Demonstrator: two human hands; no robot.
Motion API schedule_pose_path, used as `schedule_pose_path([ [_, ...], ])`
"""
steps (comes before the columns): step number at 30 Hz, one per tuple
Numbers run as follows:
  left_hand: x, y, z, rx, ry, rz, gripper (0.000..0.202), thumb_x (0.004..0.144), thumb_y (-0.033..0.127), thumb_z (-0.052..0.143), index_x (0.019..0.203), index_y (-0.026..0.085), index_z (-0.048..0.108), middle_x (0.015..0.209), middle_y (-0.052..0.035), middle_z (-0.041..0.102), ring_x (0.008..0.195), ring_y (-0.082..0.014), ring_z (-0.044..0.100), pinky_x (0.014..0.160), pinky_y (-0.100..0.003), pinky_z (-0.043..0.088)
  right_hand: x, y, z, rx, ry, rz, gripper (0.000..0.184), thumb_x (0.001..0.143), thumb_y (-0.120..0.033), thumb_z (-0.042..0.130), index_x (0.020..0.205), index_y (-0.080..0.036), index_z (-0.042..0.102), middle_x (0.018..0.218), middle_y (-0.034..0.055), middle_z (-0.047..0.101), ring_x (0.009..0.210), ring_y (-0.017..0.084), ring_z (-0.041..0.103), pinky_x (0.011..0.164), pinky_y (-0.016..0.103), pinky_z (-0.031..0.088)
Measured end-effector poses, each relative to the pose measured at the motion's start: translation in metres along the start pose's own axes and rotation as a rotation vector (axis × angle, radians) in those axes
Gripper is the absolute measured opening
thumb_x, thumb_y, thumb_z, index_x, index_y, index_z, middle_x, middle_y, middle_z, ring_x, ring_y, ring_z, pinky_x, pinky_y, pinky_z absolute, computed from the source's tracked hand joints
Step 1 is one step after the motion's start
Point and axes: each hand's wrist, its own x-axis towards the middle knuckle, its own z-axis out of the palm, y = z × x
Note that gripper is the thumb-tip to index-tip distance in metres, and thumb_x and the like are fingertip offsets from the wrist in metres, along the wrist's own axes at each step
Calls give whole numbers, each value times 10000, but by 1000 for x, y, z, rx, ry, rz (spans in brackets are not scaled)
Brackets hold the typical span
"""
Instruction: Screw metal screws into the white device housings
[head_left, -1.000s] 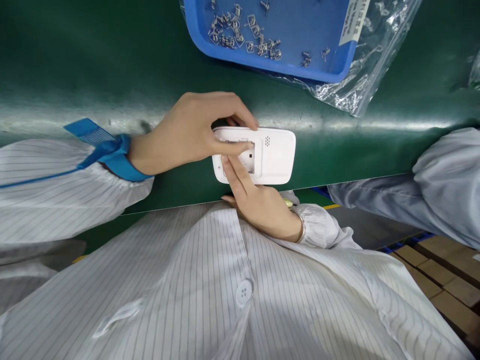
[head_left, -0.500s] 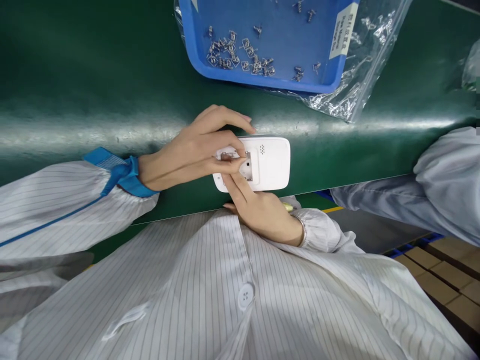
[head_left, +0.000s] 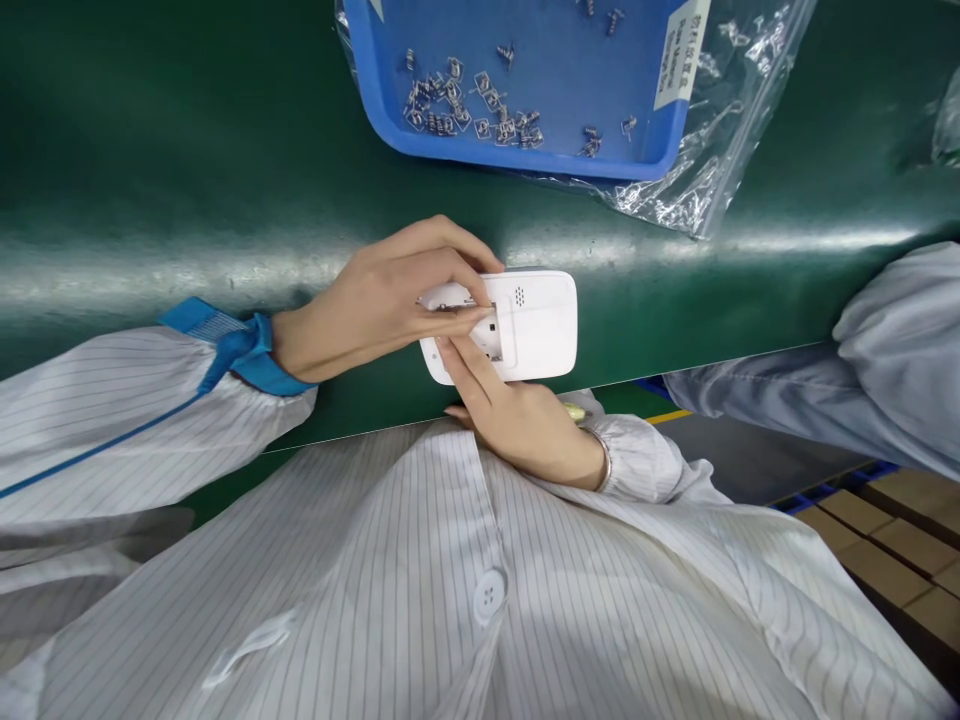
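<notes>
A white plastic device (head_left: 546, 325) with rounded corners and a small grid of holes lies near the bench's front edge, its open compartment (head_left: 491, 345) facing up. Metal parts show inside the compartment. My left hand (head_left: 405, 290), with a blue strap at its wrist, reaches over the device's left half. Its thumb and index finger are pinched together at the compartment; what they hold is hidden. My right hand (head_left: 525, 425) grips the device's near edge, two fingers lying over the compartment and the thumb below the edge.
Beyond the device stands a blue tray (head_left: 525, 160) with several small metal spring contacts (head_left: 439, 100). A clear plastic bag (head_left: 697, 190) lies under its right side. Another person's grey sleeve (head_left: 900, 320) is at the right, above cardboard boxes (head_left: 885, 555). The bench (head_left: 187, 200) is green.
My left hand's raised fingers have come down onto the device's far edge. Its thumb and index finger stay pinched at the compartment. My right hand keeps its place.
</notes>
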Motion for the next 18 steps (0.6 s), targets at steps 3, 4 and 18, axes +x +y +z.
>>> schedule_pose_path([
  [3, -1, -3, 0, 33, -5, 32, 97, 933, 287, 601, 947, 201, 644, 1135, -29, 653, 1035, -142, 617, 858, -242, 549, 1, 0, -2, 2, -17, -7, 544, 1014, -339, 311, 1525, -159, 264, 1566, 144, 291, 498, 77, 529, 337, 272, 396],
  [4, -2, -4, 0, 44, -6, 33, 94, 934, 289, 602, 963, 208, 641, 1148, -19, 651, 1040, -138, 618, 858, -237, 549, 1, 1, -2, 5, -23, -11, 548, 1012, -337, 319, 1527, -157, 260, 1569, 145, 283, 508, 80, 535, 343, 273, 402],
  [18, -15, 2, 2, 131, -50, -10, 168, 960, 292, 523, 1072, 305, 648, 1259, -6, 620, 1245, -265, 546, 1044, -492, 469, -1, 2, 2, -74, 116, -23, 529, 1007, -330, 327, 1490, -116, 336, 1532, 154, 362, 574, 111, 601, 361, 274, 417],
])
